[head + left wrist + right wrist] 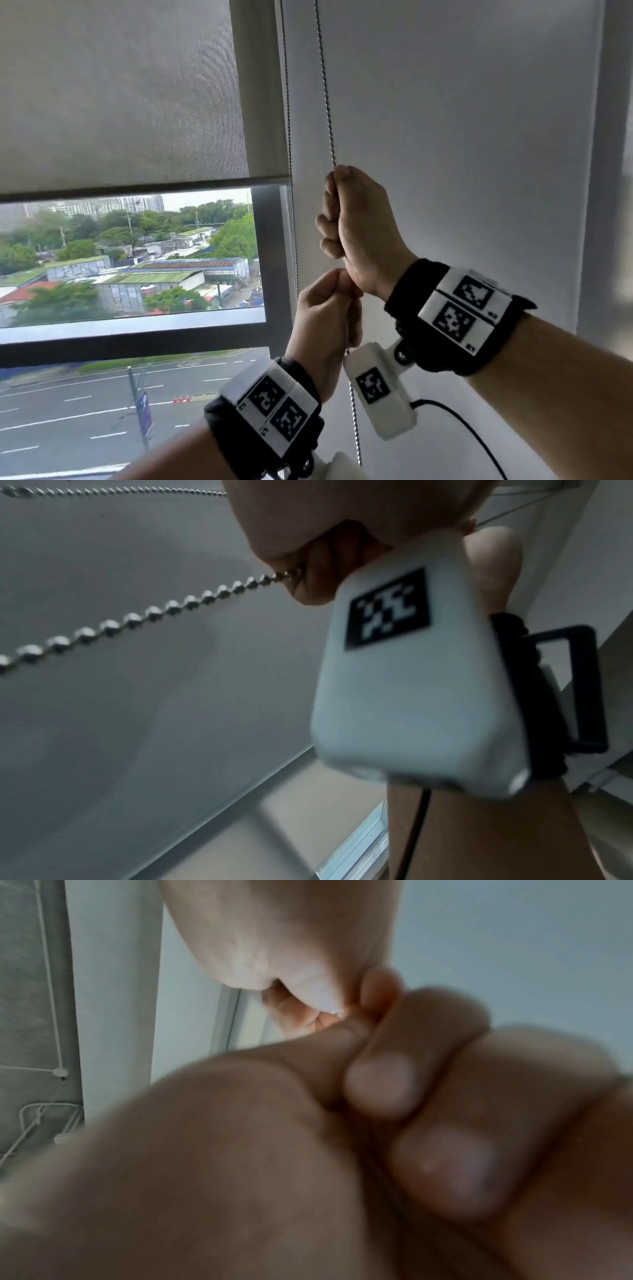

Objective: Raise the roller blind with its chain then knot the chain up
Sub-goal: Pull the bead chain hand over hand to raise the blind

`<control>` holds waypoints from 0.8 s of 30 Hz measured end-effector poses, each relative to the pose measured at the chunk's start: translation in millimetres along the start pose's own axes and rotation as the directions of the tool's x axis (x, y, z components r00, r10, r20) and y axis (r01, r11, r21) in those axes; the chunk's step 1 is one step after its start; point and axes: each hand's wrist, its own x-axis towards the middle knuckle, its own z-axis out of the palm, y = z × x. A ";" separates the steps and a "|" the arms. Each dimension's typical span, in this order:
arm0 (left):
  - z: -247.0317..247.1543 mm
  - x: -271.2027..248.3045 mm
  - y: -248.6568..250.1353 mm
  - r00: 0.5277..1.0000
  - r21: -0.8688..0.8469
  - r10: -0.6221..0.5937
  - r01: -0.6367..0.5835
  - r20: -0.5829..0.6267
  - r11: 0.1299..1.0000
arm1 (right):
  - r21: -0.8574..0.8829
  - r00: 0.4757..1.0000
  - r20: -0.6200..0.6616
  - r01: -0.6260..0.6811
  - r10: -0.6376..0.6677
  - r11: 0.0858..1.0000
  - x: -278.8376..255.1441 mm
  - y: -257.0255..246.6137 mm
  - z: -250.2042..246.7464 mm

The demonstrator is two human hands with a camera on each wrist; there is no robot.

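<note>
The grey mesh roller blind (120,96) covers the upper part of the window, with its bottom bar (137,186) about halfway down the glass. A metal bead chain (325,85) runs down from the top into my right hand (346,219), whose fingers are curled round it. Directly below, touching the right wrist, my left hand (329,305) grips the same strand in a fist. The chain hangs on beneath it (354,411). A second strand (289,120) runs beside the blind's edge. In the left wrist view the chain (137,615) leaves my left fist (291,534).
A white blind (462,137) fills the wall to the right, behind the chain. The dark window frame (270,257) stands just left of my hands. My right wrist's white camera box (376,394) with its black cable hangs beside the chain. Buildings and a road lie outside.
</note>
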 end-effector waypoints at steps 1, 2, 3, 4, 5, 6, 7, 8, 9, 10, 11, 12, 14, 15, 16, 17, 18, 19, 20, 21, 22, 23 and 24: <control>-0.8 -1.3 -2.4 1.000 0.007 -0.002 0.002 0.013 1.000 | -0.009 1.000 -0.006 -0.005 0.005 1.000 -2.9 2.7 -2.9; -1.2 -1.5 -3.9 1.000 0.006 0.003 -0.004 0.026 1.000 | -0.018 1.000 -0.013 -0.009 0.008 1.000 -5.5 5.2 -5.6; -1.3 0.1 -4.8 0.999 0.003 0.017 -0.017 0.031 1.000 | -0.022 1.000 -0.017 -0.008 0.008 1.000 -8.2 7.7 -8.5; -1.8 3.0 -4.5 0.999 -0.004 0.032 -0.031 0.025 0.999 | -0.020 1.000 -0.020 -0.004 0.004 1.000 -10.8 10.1 -10.3; -1.9 7.0 -2.6 0.999 -0.021 0.046 -0.046 0.006 0.999 | -0.016 1.000 -0.022 0.005 -0.005 1.000 -12.9 12.6 -11.4; -2.3 11.5 0.3 0.998 -0.047 0.063 -0.064 -0.015 0.997 | -0.010 0.999 -0.027 0.019 -0.019 1.000 -14.4 15.1 -12.0; -2.5 15.9 4.7 0.996 -0.067 0.086 -0.088 -0.028 0.994 | -0.003 0.998 -0.040 0.039 -0.039 0.999 -15.3 18.4 -12.9; -2.3 20.2 10.1 0.994 -0.069 0.109 -0.111 -0.034 0.991 | 0.000 0.997 -0.056 0.061 -0.061 0.998 -15.6 21.4 -13.8; -1.5 24.0 16.9 0.991 -0.053 0.130 -0.132 -0.038 0.990 | -0.011 0.994 -0.073 0.081 -0.081 0.997 -16.0 24.5 -15.5; -0.2 26.3 25.7 0.988 -0.032 0.150 -0.152 -0.043 0.988 | -0.030 0.992 -0.084 0.089 -0.091 0.996 -16.9 27.0 -17.2; 1.3 29.3 35.5 0.985 -0.011 0.164 -0.165 -0.054 0.986 | -0.041 0.993 -0.085 0.080 -0.084 0.996 -18.3 29.1 -18.4; 3.7 33.8 46.0 0.982 0.001 0.178 -0.178 -0.067 0.984 | -0.033 0.995 -0.080 0.054 -0.057 0.998 -20.6 30.3 -19.0; 11.4 45.8 68.0 0.978 0.003 0.203 -0.203 -0.047 0.979 | 0.014 0.999 -0.039 0.003 -0.003 1.000 -26.7 31.3 -18.5; 16.3 51.9 80.0 0.978 -0.014 0.207 -0.207 -0.020 0.978 | 0.026 1.000 -0.021 -0.011 0.012 1.000 -29.3 33.0 -18.1; 21.7 57.2 90.8 0.978 -0.044 0.208 -0.208 0.001 0.977 | 0.025 1.000 -0.015 -0.021 0.022 0.999 -31.4 36.4 -17.5; 26.8 60.8 99.7 0.979 -0.069 0.205 -0.204 0.007 0.977 | 0.025 1.000 -0.017 -0.021 0.021 0.999 -33.5 41.2 -17.4; 31.3 62.8 105.5 0.981 -0.085 0.194 -0.192 0.005 0.978 | 0.037 1.000 -0.018 -0.006 0.007 0.999 -35.2 47.1 -17.2; 34.2 63.9 108.0 0.983 -0.079 0.182 -0.182 -0.007 0.980 | 0.059 1.000 -0.019 0.015 -0.014 0.998 -37.7 53.3 -17.9; 36.0 64.4 107.3 0.984 -0.064 0.174 -0.175 -0.027 0.982 | 0.085 0.999 -0.018 0.027 -0.026 0.996 -40.0 58.4 -18.1; 35.9 64.2 103.4 0.984 -0.042 0.171 -0.174 -0.052 0.984 | 0.102 1.000 -0.016 0.026 -0.025 0.994 -43.2 62.3 -18.0; 34.8 62.5 98.0 0.982 -0.024 0.173 -0.175 -0.072 0.984 | 0.108 1.000 -0.013 0.014 -0.012 0.994 -47.3 64.6 -17.8; 32.9 60.2 92.2 0.980 -0.015 0.180 -0.182 -0.083 0.983 | 0.109 1.000 -0.011 -0.005 0.006 0.994 -51.7 66.1 -17.8; 31.5 57.9 87.2 0.979 -0.017 0.188 -0.190 -0.084 0.982 | 0.112 1.000 -0.008 -0.025 0.026 0.993 -56.1 68.2 -18.3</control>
